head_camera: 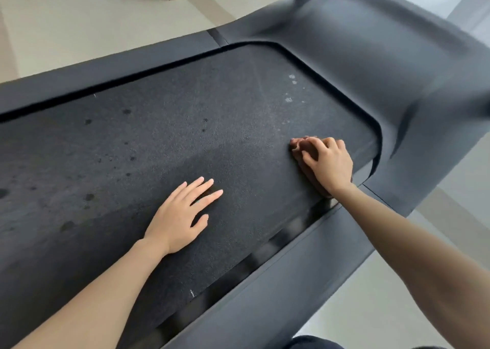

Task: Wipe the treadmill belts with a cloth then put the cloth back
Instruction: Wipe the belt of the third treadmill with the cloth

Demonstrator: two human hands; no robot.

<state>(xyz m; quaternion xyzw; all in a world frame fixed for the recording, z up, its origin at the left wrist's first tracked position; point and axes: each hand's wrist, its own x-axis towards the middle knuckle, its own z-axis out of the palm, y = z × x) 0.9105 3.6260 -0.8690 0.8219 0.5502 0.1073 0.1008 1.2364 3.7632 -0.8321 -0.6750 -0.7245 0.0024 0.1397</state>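
- Cloth (299, 160), brown and bunched, lies on the treadmill belt (185, 126) directly under the right hand (328, 163). A strip of it shows past the fingertips and another at the heel of the palm, so its longer side seems to run along the hand.
- The right hand has its fingers curled down over the cloth and appears to press it onto the belt, gripping rather than lying flat.
- The left hand (180, 216) holds nothing. Its fingers are straight and slightly spread, palm down on the belt, well apart from the cloth on the right hand's thumb side.
- The belt's long axis runs sideways across the person, from beyond the left hand to the grey motor cover (384, 57) just outside the right hand.
- Pale specks (290, 89) sit ahead of the right hand's fingertips. Dark spots (90, 197) are scattered beyond the left hand, on its outer side.
- My judgement is that wiping is under way and the unwiped stretch lies mostly toward the left hand. The next stroke would carry the cloth along the belt in that direction, or forward to the specks. The right hand already has the cloth, so it is the one to move it.
- The near side rail (291, 269) passes under the right forearm.
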